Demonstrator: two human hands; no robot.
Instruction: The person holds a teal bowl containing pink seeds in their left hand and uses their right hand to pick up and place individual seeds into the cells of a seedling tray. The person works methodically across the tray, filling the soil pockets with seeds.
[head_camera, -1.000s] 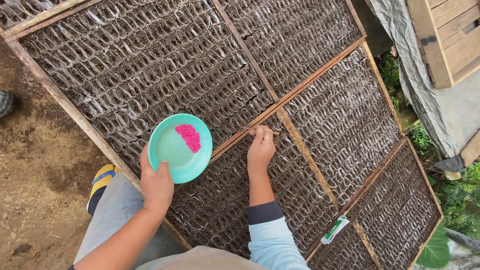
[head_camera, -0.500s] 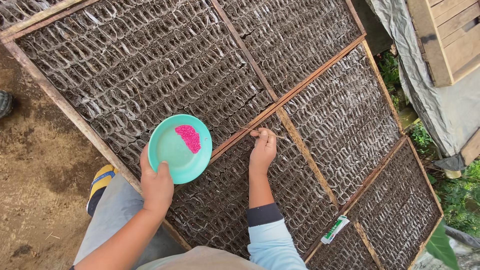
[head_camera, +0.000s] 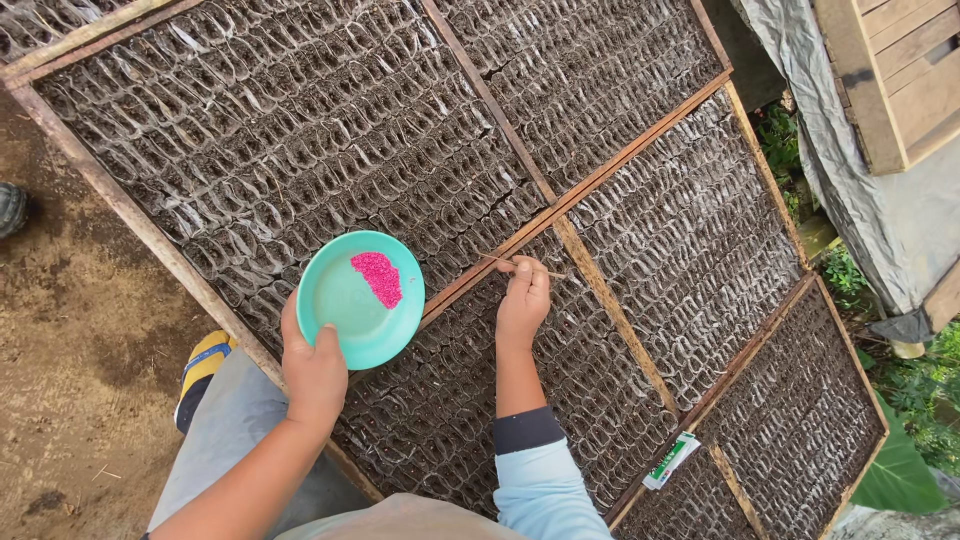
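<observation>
White-and-green flat packet (head_camera: 669, 460) on wooden frame rail (head_camera: 640, 470), lower right.

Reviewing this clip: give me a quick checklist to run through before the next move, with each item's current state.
1. Turquoise bowl held level in the left hand: ok.
2. Pink seeds piled inside the bowl, none visibly spilled: ok.
3. Thin stick pinched in the right hand: ok.
4. Stick tip carrying a seed: cannot tell.
5. Right hand over the soil-filled seedling cells, beside the wooden divider: ok.
6. Cell beneath the hand already seeded: cannot tell.
</observation>
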